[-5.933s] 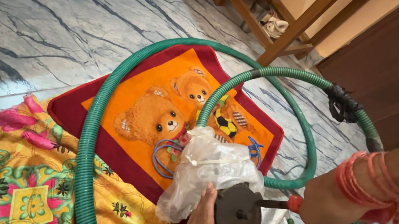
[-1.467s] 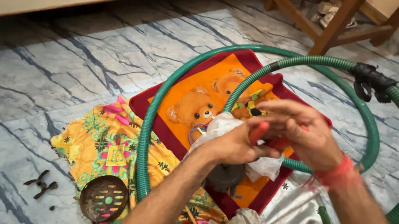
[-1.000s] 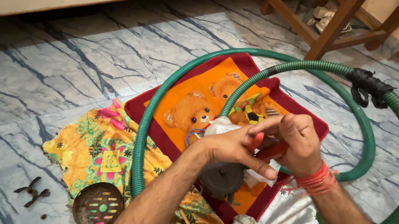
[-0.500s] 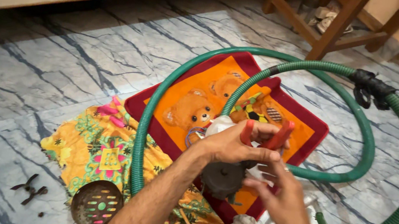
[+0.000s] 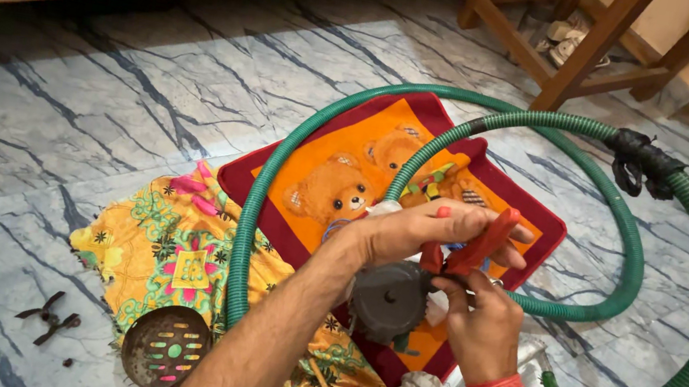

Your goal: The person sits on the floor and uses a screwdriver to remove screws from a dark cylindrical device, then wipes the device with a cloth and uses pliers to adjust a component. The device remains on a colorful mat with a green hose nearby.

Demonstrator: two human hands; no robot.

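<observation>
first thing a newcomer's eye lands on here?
Probably the green hose looping wide over the marble floor and across an orange and maroon mat with cartoon bears. At centre, the left hand holds red-handled pliers above a dark round part, with the right hand just below.

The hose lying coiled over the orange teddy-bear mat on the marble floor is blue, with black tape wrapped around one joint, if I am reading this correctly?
Not quite: the hose is green, not blue, as the head view shows. The rest stands: it lies coiled over the orange teddy-bear mat on the marble floor, with black tape wrapped around one joint.
</observation>
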